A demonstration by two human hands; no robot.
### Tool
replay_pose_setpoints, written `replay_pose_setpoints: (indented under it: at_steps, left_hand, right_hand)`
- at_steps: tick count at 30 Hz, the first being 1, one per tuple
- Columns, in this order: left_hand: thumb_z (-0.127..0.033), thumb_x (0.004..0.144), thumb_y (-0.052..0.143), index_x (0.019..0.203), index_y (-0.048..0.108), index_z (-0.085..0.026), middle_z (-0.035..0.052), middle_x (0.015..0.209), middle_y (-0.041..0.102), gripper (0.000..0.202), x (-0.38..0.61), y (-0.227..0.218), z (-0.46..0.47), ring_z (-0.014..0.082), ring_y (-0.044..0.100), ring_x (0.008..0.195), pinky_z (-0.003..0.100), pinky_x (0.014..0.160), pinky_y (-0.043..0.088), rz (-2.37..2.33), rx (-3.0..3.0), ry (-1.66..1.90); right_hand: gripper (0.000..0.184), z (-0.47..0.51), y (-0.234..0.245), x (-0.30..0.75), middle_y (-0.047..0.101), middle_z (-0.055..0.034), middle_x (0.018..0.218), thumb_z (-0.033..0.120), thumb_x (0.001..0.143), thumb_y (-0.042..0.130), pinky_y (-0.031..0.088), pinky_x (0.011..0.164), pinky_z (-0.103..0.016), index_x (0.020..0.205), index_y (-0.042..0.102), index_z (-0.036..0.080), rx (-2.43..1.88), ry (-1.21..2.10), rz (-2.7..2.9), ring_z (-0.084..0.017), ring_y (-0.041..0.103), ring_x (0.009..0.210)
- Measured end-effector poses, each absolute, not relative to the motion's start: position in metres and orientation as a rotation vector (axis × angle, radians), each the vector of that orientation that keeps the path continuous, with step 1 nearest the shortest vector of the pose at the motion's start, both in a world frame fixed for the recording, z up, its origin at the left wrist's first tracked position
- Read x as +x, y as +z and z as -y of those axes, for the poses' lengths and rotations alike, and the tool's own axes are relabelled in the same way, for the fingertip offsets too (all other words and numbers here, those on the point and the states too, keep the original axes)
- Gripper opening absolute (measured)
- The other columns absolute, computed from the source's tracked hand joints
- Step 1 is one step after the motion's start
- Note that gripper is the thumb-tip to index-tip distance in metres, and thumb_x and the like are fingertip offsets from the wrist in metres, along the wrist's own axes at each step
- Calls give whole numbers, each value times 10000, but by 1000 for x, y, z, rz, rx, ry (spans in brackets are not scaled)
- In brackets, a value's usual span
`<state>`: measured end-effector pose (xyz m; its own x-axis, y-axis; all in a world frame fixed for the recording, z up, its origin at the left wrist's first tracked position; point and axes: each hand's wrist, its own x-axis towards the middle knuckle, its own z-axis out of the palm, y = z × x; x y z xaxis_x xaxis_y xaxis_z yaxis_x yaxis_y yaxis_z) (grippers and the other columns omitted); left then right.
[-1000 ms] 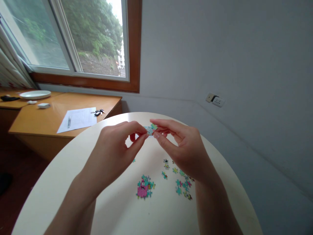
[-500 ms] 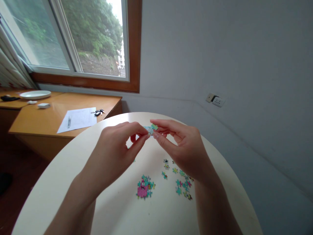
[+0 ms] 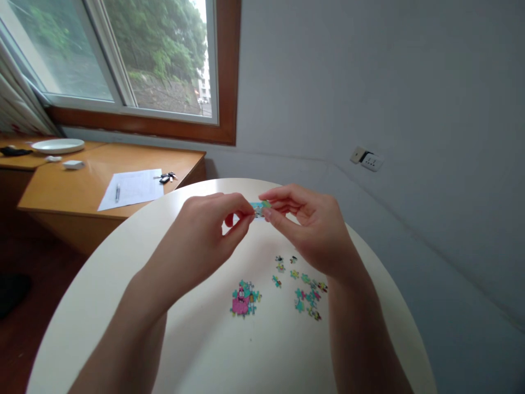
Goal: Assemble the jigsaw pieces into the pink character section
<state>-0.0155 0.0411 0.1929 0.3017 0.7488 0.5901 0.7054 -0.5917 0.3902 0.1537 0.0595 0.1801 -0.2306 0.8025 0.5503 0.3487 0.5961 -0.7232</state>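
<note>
My left hand (image 3: 203, 235) and my right hand (image 3: 311, 230) meet above the round white table (image 3: 123, 273). Both pinch small teal puzzle pieces (image 3: 260, 208) between thumb and fingers, held together in the air. Below them on the table lies a joined cluster with a pink figure (image 3: 244, 299). To its right several loose teal and pink pieces (image 3: 305, 290) are scattered, partly hidden by my right wrist.
A wooden desk (image 3: 74, 194) stands at the left under a window (image 3: 123, 60), with a sheet of paper and pen (image 3: 131, 189), keys (image 3: 167, 177), a white plate (image 3: 57, 145) and a small white box (image 3: 74, 164). A wall socket (image 3: 367, 160) sits on the grey wall at right.
Both hands stay pinched on the pieces and keep pressing them together. The view has tilted slightly, so the hands and table sit a little higher in frame.
</note>
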Motion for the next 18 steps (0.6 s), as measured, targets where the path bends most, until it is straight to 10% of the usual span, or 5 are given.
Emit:
replay_pose_setpoints:
  at_steps: [18]
  left_hand:
    - [-258, 776, 499, 667, 665, -214, -13, 576, 618, 203, -18, 190, -49, 112, 508, 467, 221, 448, 353, -1568, 2431, 947]
  right_hand:
    - [131, -110, 121, 148, 682, -41, 671, 125, 662, 554, 387, 469, -204, 750, 642, 168, -1500, 1076, 2644, -130, 586, 568]
